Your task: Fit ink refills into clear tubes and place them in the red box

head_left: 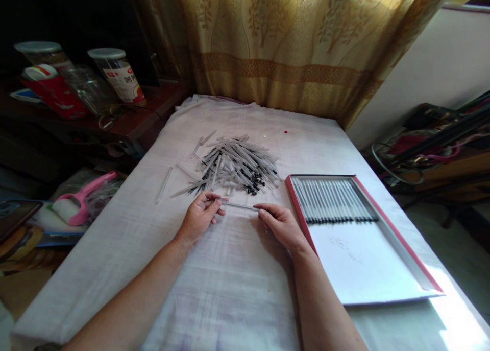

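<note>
Between my two hands a clear pen (240, 206) lies level above the cloth, just in front of a heap. My left hand (201, 213) pinches its left end, and my right hand (277, 222) pinches the other end, where the fingers hide the tip. Behind them spreads a loose pile of clear pen barrels and black-ended pen parts (237, 162). On the right, a shallow red-edged box (337, 269) holds a row of clear pens (333, 200) side by side, their black ends toward me.
A white cloth covers the table (229, 289). One loose barrel (164, 185) lies left of the pile, and a tiny red piece (285, 132) lies behind it. Jars (122, 77) stand on a dark cabinet at left, above a pink-handled roller (82, 203). A patterned curtain (275, 49) hangs behind.
</note>
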Demonstrator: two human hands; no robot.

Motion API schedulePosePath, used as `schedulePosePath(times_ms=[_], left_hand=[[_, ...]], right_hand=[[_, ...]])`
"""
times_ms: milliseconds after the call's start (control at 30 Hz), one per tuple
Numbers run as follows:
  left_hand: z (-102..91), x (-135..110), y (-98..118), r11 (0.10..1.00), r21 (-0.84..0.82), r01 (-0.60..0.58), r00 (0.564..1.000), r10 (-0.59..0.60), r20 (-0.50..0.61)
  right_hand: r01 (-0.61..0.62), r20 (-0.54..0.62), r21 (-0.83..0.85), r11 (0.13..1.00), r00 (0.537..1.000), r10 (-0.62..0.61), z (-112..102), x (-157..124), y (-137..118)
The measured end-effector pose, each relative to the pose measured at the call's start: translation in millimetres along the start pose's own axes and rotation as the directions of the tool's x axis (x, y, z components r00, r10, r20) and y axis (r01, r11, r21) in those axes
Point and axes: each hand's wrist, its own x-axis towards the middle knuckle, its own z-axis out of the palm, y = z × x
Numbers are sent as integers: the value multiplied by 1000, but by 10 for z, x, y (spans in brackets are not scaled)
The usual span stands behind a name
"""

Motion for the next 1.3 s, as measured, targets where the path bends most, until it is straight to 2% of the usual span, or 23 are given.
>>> schedulePosePath(times_ms=[300, 567, 1167, 1300], left_hand=[[0, 3, -17, 1000, 11, 17, 999, -16, -35], [3, 2, 9, 998, -55, 11, 996, -16, -90], [-9, 8, -2, 999, -30, 41, 997, -43, -65], [9, 27, 4, 999, -34, 40, 997, -42, -57]], right_hand=[[59, -8, -57, 997, 998, -59, 37, -17, -4], [59, -27, 3, 998, 998, -59, 122, -34, 3], [69, -7, -51, 996, 998, -69, 122, -22, 16], [80, -42, -59, 995, 996, -82, 158, -15, 28]])
